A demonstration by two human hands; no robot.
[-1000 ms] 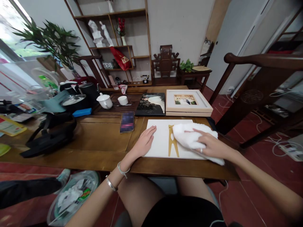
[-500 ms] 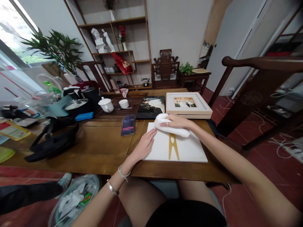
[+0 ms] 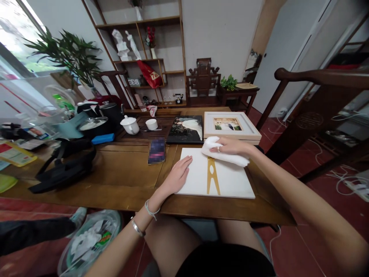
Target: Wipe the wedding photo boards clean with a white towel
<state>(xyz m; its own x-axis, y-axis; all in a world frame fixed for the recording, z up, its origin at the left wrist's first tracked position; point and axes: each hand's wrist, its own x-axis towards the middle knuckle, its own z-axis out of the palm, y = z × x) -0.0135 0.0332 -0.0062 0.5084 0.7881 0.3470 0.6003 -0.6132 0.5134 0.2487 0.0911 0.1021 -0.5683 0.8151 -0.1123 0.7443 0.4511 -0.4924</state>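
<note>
A flat white board [image 3: 230, 182] lies on the wooden table in front of me, with a gold clothespin-shaped figure [image 3: 212, 175] on its face. My left hand [image 3: 178, 175] rests flat, fingers outstretched, on the board's left edge. Bunched under my right hand [image 3: 230, 146] is a white cloth [image 3: 227, 156], gripped and pressed on the board's upper right part. The cloth covers the top of the gold figure. Just behind the board stand a white framed photo [image 3: 230, 125] and a dark picture panel [image 3: 186, 129].
Left of the board lies a phone [image 3: 156, 151]. Farther left are a white lidded cup [image 3: 129, 125], a small white bowl [image 3: 151, 124], a blue block [image 3: 103, 138] and a black bag [image 3: 63, 165]. A trash bin [image 3: 92, 242] stands below the table, near another person's leg [image 3: 37, 234].
My right hand has slid the white cloth rightward across the board, uncovering more of its upper left part and of the gold figure. My left hand stays on the left edge.
</note>
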